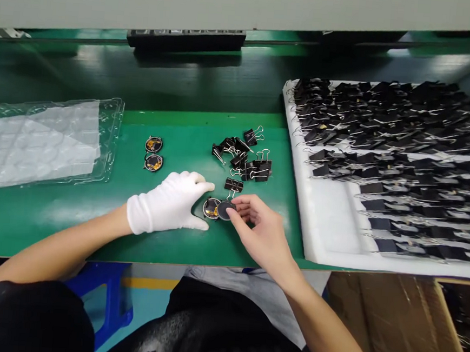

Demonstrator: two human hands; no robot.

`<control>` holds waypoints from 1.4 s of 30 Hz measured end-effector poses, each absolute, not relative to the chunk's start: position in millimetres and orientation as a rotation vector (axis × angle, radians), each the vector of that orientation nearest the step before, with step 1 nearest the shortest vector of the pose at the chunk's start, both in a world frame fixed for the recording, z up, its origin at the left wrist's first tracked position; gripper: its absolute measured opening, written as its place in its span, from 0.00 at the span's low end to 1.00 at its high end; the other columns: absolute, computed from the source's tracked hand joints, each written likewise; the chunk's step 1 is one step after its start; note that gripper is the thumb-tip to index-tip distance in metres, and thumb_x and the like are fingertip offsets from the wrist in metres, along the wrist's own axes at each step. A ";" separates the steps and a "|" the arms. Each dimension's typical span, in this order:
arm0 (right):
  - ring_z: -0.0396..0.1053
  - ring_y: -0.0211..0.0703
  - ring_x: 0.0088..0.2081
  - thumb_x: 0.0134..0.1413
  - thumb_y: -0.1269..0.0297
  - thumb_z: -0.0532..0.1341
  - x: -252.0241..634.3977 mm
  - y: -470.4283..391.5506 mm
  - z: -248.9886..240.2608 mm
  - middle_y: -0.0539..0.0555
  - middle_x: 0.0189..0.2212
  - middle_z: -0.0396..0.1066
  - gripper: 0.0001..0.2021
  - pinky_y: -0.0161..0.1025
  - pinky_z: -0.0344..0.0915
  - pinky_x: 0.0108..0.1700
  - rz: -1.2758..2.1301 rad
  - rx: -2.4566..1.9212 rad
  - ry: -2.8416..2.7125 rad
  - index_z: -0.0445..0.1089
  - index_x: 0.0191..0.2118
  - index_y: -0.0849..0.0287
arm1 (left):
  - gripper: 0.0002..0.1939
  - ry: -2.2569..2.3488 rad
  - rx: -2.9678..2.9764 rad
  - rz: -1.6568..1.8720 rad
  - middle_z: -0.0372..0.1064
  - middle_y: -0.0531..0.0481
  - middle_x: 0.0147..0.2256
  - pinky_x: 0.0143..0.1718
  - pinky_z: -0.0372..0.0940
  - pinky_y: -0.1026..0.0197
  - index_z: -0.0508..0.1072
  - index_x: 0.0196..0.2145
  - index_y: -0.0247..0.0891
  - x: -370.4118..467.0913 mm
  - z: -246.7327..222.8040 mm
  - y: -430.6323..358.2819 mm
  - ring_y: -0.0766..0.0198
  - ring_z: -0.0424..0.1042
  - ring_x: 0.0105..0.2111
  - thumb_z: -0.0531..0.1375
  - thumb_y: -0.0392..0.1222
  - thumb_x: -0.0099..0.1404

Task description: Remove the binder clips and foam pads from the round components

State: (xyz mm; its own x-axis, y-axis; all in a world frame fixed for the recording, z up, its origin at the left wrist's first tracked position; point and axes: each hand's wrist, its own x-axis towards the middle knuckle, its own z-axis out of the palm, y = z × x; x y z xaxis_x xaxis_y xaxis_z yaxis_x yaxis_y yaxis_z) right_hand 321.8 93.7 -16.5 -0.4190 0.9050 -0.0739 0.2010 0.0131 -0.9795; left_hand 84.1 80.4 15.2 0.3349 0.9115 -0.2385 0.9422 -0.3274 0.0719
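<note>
My left hand, in a white glove, rests by a round watch case with gold and black parts inside. Its thumb and fingers are spread apart around the case's left side, with a gap between them. My bare right hand pinches a dark round disc at its right edge. The disc overlaps or sits right against the right side of the watch case; I cannot tell which. Just above the disc lies a black binder clip. Two similar watch cases lie farther left on the green mat.
Several loose binder clips are heaped beyond my hands. On the right stands a white foam tray with rows of clipped pieces. A clear plastic tray lies at left. A grey shelf beam crosses above the green table.
</note>
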 end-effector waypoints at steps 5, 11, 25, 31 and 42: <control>0.76 0.40 0.34 0.63 0.63 0.64 316.1 92.7 -19.6 0.52 0.36 0.79 0.06 0.40 0.75 0.38 1.358 -1.178 -1.725 0.74 0.44 0.56 | 0.27 1.610 2.498 -0.183 0.75 0.43 0.44 0.40 0.63 0.51 0.76 0.52 0.43 100.1 6.5 85.0 0.49 0.76 0.41 0.65 0.64 0.64; 0.72 0.36 0.30 0.64 0.66 0.64 310.5 92.1 -26.3 0.53 0.38 0.73 0.03 0.37 0.73 0.35 1.099 -1.191 -1.932 0.75 0.42 0.57 | 0.26 1.564 2.521 -0.077 0.76 0.43 0.44 0.39 0.60 0.51 0.76 0.51 0.42 97.0 -5.1 85.8 0.50 0.76 0.41 0.64 0.63 0.66; 0.72 0.45 0.36 0.69 0.67 0.61 314.8 103.5 -16.4 0.59 0.41 0.73 0.11 0.42 0.69 0.36 0.145 -1.129 -2.249 0.76 0.52 0.56 | 0.28 1.560 2.564 -0.065 0.76 0.44 0.42 0.36 0.58 0.52 0.76 0.50 0.40 96.3 -2.6 86.0 0.50 0.76 0.39 0.62 0.66 0.66; 0.75 0.46 0.40 0.65 0.81 0.57 354.4 119.2 -10.4 0.56 0.46 0.79 0.16 0.44 0.72 0.41 0.387 -0.873 -2.468 0.78 0.48 0.58 | 0.25 1.459 2.612 -0.044 0.76 0.46 0.40 0.35 0.57 0.54 0.77 0.48 0.41 86.2 -2.0 91.1 0.52 0.75 0.36 0.64 0.64 0.64; 0.71 0.51 0.44 0.58 0.80 0.52 321.1 126.6 16.2 0.57 0.39 0.72 0.13 0.52 0.67 0.48 0.452 -0.988 -2.230 0.68 0.40 0.56 | 0.27 1.479 2.618 -0.024 0.76 0.44 0.40 0.35 0.56 0.53 0.77 0.50 0.41 87.5 -6.9 91.3 0.51 0.75 0.36 0.62 0.65 0.66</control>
